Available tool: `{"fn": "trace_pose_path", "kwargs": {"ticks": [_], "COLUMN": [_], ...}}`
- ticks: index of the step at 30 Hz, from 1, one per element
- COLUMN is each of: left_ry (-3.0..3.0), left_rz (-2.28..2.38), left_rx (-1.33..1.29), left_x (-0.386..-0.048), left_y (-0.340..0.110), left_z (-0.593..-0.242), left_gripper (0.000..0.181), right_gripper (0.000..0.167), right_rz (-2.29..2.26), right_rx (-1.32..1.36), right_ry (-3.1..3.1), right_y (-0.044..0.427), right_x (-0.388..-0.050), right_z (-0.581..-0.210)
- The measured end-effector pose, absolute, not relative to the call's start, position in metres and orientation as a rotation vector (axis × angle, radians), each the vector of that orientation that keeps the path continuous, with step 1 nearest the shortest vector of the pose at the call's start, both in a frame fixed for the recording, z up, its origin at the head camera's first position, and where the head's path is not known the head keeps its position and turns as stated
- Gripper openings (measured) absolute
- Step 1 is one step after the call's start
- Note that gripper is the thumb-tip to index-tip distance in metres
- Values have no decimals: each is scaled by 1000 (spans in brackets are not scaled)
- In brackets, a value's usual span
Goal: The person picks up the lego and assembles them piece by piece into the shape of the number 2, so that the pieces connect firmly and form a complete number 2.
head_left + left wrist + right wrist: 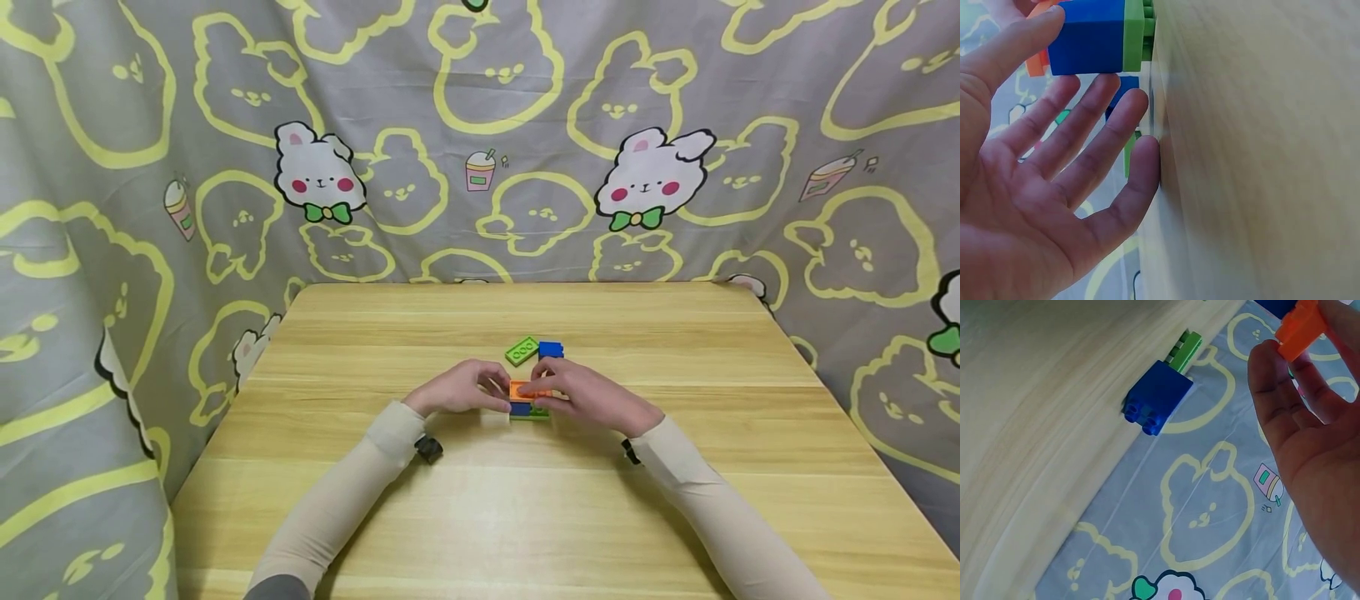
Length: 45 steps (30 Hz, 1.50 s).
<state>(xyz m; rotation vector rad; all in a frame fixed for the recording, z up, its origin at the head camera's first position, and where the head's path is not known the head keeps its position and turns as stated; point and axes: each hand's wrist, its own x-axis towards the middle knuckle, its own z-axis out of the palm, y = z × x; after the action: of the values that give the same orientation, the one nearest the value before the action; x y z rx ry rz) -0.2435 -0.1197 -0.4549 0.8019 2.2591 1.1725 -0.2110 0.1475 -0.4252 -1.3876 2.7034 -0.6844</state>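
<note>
A green piece (538, 413) lies on the table under a blue brick (520, 409) (1088, 37), and an orange brick (517, 390) (1300, 334) is above the blue one, reaching to the right. My left hand (461, 387) (1060, 181) holds the blue brick's left side between thumb and fingertips, its lower fingers spread. With thumb and fingers my right hand (588, 396) (1316, 437) pinches the orange brick, partly covering it in the head view. Whether the orange brick is pressed fully down cannot be told.
Just behind the hands, a second blue brick (551, 348) (1159, 394) stands beside a slanted green piece (522, 351) (1186, 350), which lies to its left. A patterned curtain (405, 192) hangs along the far edge and sides of the wooden table (480, 517).
</note>
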Motion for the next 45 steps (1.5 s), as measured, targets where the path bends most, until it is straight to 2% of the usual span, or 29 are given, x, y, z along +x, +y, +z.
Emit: {"fn": "trace_pose_path", "kwargs": {"ticks": [14, 21, 28, 37, 45], "left_ry": [2317, 2315, 2319, 2316, 2332], "left_rz": [1082, 1090, 1074, 1082, 1080], "left_rx": [859, 869, 883, 863, 885], "left_x": [-243, -243, -243, -241, -242], "left_y": [-117, -117, -117, -117, -117], "left_z": [-456, -455, -455, -454, -454], "left_gripper": [24, 24, 24, 27, 26], "right_gripper": [28, 38, 29, 50, 50], "right_rz": [-610, -564, -547, -421, -359], "right_rx": [-1417, -1456, -1431, -1518, -1583], "right_ry": [2749, 2755, 2779, 2778, 2788], "right_y": [147, 146, 143, 144, 140], "right_x": [-210, -209, -208, -205, -202], "right_z": [-425, -425, -425, -425, -424]}}
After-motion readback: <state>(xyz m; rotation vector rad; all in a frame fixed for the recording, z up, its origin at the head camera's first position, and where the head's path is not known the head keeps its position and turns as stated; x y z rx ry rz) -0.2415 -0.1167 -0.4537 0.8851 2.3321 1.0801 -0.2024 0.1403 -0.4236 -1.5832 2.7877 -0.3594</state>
